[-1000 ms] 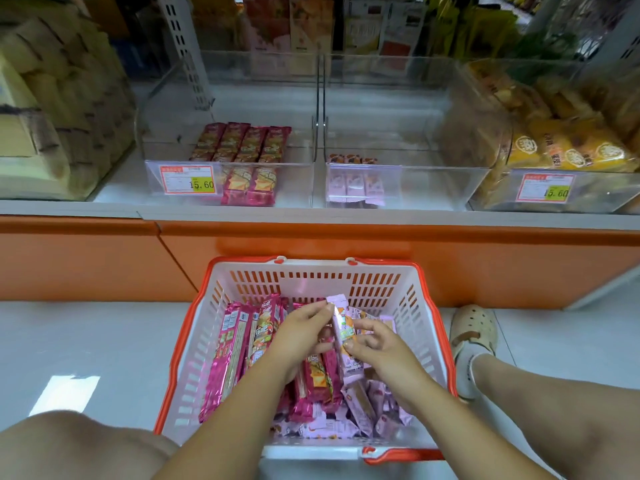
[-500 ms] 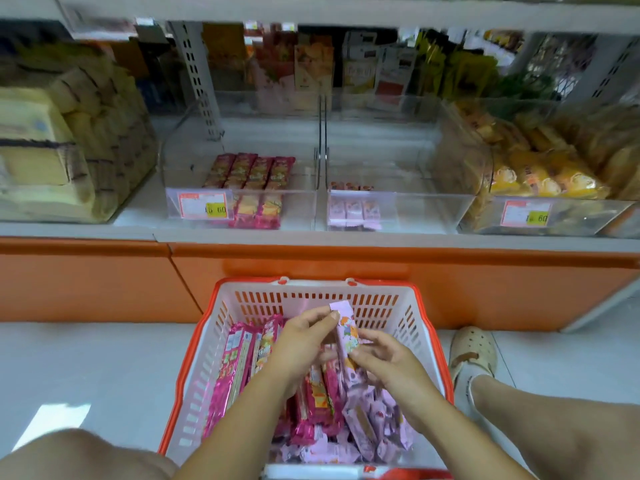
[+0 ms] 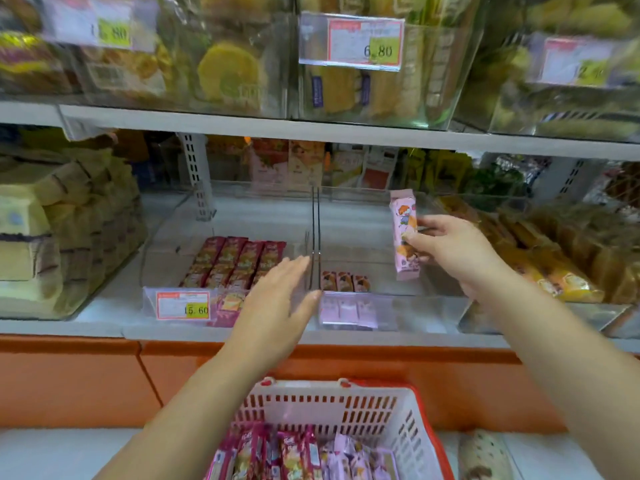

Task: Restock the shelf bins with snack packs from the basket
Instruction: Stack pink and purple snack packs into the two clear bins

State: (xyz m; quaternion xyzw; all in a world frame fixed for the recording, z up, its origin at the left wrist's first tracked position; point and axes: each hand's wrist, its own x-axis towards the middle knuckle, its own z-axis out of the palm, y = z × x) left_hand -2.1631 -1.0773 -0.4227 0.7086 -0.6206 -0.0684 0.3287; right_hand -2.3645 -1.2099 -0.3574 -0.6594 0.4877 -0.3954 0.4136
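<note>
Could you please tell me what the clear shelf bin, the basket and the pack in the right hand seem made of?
Shelf bin: clear glossy rigid plastic, likely acrylic; packs show through its walls. Basket: white moulded plastic with slotted walls and a red rim. Pack, pinched by the right hand: thin printed pink wrapper, probably plastic film.

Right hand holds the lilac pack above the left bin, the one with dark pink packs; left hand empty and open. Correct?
No: the head view shows the right hand holding the lilac pack above the right bin, not the left bin. The left hand is empty and open.
</note>
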